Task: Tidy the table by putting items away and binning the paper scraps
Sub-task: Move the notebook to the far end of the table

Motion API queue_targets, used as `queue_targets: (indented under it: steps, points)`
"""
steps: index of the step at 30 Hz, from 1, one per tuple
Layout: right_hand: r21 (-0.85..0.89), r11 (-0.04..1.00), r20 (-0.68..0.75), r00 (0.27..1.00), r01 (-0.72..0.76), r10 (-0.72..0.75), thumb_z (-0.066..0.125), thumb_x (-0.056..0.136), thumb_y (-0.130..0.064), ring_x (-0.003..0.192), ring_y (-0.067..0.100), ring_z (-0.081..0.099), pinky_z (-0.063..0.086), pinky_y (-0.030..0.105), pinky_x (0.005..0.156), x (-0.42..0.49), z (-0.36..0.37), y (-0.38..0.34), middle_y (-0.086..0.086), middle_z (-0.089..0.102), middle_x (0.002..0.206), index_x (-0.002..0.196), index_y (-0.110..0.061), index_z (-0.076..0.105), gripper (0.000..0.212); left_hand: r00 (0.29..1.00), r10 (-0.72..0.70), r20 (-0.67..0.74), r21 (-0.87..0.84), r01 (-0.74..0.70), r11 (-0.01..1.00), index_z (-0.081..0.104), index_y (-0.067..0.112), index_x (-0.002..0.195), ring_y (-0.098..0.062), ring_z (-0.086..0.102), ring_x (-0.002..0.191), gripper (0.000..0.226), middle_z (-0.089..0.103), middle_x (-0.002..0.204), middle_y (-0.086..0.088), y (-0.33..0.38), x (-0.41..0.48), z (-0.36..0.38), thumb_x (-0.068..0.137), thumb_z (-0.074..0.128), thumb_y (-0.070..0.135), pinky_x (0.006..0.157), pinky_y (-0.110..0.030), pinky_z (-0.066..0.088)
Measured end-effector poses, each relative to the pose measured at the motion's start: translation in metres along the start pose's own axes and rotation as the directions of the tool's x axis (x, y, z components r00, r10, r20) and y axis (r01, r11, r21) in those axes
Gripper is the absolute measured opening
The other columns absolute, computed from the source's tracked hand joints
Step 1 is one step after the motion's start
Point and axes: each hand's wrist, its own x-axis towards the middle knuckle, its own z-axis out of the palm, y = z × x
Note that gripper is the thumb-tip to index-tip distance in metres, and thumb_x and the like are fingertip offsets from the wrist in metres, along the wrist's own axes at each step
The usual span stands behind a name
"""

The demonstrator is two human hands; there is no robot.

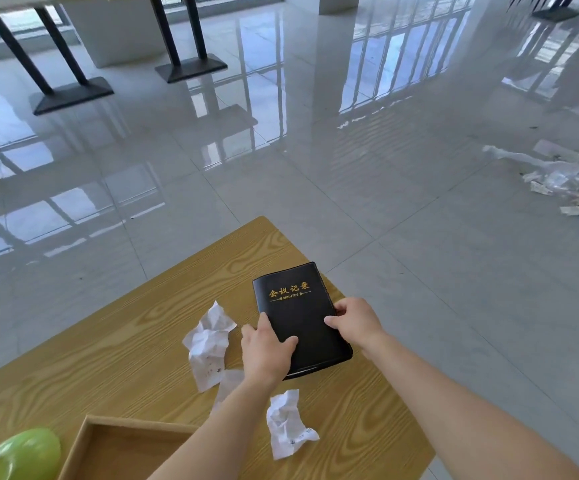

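Note:
A black notebook (298, 313) with gold lettering lies closed near the far right corner of the wooden table (125, 344). My left hand (265, 351) grips its left edge, thumb on the cover. My right hand (355, 320) holds its right edge, fingers curled over the side. A crumpled paper scrap (208, 344) lies just left of my left hand. Another crumpled scrap (288, 424) rests near the table's front, between my forearms. A third, flatter scrap (227, 384) is partly hidden under my left wrist.
A shallow wooden tray (114, 448) sits at the near left. Beside it is a green rounded object (21, 455), cut off by the frame's edge. A pile of plastic and paper litter (572, 181) lies on the glossy tiled floor at the right. Black table legs (69, 81) stand far left.

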Motion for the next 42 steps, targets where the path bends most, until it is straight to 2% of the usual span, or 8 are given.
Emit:
queue_targets:
  steps: [5, 9, 11, 13, 16, 21, 29, 42]
  points:
    - [-0.143, 0.989, -0.045, 0.998, 0.027, -0.034, 0.065, 0.091, -0.019, 0.097, 0.02, 0.066, 0.056, 0.037, 0.084, 0.012, 0.001, 0.007, 0.001, 0.071, 0.108, 0.109, -0.018, 0.068, 0.019, 0.999, 0.014, 0.045, -0.016, -0.013, 1.0, 0.031, 0.017, 0.143, -0.026, 0.047, 0.111, 0.072, 0.039, 0.12, -0.008, -0.003, -0.001, 0.015, 0.084, 0.071, 0.029, 0.095, -0.035, 0.047]
    - [-0.26, 0.956, -0.096, 0.982, 0.134, -0.164, 0.067, 0.09, -0.016, 0.123, 0.022, 0.054, 0.051, 0.037, 0.099, 0.008, 0.008, 0.017, 0.002, 0.057, 0.136, 0.139, -0.018, 0.048, 0.053, 0.994, 0.102, 0.027, 0.077, -0.104, 0.992, 0.021, 0.023, 0.15, -0.024, 0.035, 0.126, 0.086, 0.032, 0.132, -0.005, -0.01, -0.013, 0.028, 0.082, 0.072, 0.036, 0.099, -0.031, 0.04]
    - [-0.385, 0.881, -0.122, 0.931, 0.274, -0.343, 0.07, 0.087, -0.015, 0.132, 0.021, 0.044, 0.046, 0.035, 0.103, -0.004, 0.012, 0.025, 0.001, 0.046, 0.145, 0.146, -0.021, 0.039, 0.067, 0.959, 0.284, -0.016, 0.253, -0.271, 0.929, 0.022, 0.027, 0.15, -0.026, 0.021, 0.14, 0.087, 0.022, 0.15, -0.009, -0.013, -0.013, 0.031, 0.081, 0.072, 0.044, 0.11, -0.035, 0.034]
    - [-0.558, 0.736, -0.065, 0.864, 0.382, -0.499, 0.072, 0.086, -0.016, 0.136, 0.02, 0.039, 0.045, 0.034, 0.104, -0.015, 0.017, 0.033, 0.001, 0.042, 0.15, 0.145, -0.022, 0.043, 0.066, 0.89, 0.453, 0.052, 0.407, -0.433, 0.804, 0.023, 0.034, 0.15, -0.029, 0.001, 0.149, 0.088, 0.009, 0.16, -0.013, -0.016, -0.007, 0.03, 0.078, 0.07, 0.053, 0.119, -0.04, 0.017]
    - [-0.65, 0.619, 0.053, 0.839, 0.441, -0.542, 0.063, 0.092, -0.016, 0.141, 0.019, 0.035, 0.038, 0.034, 0.112, -0.02, 0.027, 0.041, 0.001, 0.041, 0.154, 0.143, -0.02, 0.047, 0.054, 0.847, 0.498, 0.186, 0.495, -0.518, 0.697, 0.019, 0.037, 0.15, -0.028, -0.019, 0.148, 0.093, -0.007, 0.163, -0.012, -0.021, 0.007, 0.031, 0.074, 0.065, 0.065, 0.119, -0.043, -0.004]
    - [-0.617, 0.639, 0.097, 0.85, 0.46, -0.518, 0.057, 0.097, -0.012, 0.148, 0.016, 0.024, 0.029, 0.03, 0.117, 0.0, 0.028, 0.03, -0.002, 0.031, 0.16, 0.148, -0.02, 0.04, 0.055, 0.891, 0.423, 0.167, 0.499, -0.446, 0.743, 0.015, 0.03, 0.151, -0.034, -0.022, 0.146, 0.099, -0.011, 0.162, -0.015, -0.02, 0.016, 0.04, 0.074, 0.066, 0.066, 0.12, -0.047, 0.007]
    - [-0.626, 0.632, 0.122, 0.858, 0.456, -0.498, 0.06, 0.095, -0.011, 0.147, 0.016, 0.024, 0.034, 0.031, 0.114, 0.03, 0.026, 0.009, -0.003, 0.031, 0.16, 0.147, -0.019, 0.042, 0.055, 0.908, 0.397, 0.13, 0.514, -0.404, 0.756, 0.019, 0.03, 0.151, -0.033, -0.019, 0.147, 0.097, -0.007, 0.163, -0.014, -0.011, 0.043, 0.035, 0.074, 0.065, 0.068, 0.114, -0.047, 0.032]
    - [-0.602, 0.652, 0.107, 0.855, 0.462, -0.507, 0.059, 0.095, -0.008, 0.148, 0.017, 0.021, 0.033, 0.032, 0.114, 0.054, 0.031, -0.011, -0.002, 0.029, 0.16, 0.147, -0.018, 0.041, 0.055, 0.917, 0.378, 0.127, 0.527, -0.385, 0.758, 0.02, 0.031, 0.151, -0.034, -0.015, 0.148, 0.099, -0.002, 0.163, -0.013, -0.002, 0.073, 0.022, 0.073, 0.068, 0.068, 0.111, -0.047, 0.036]
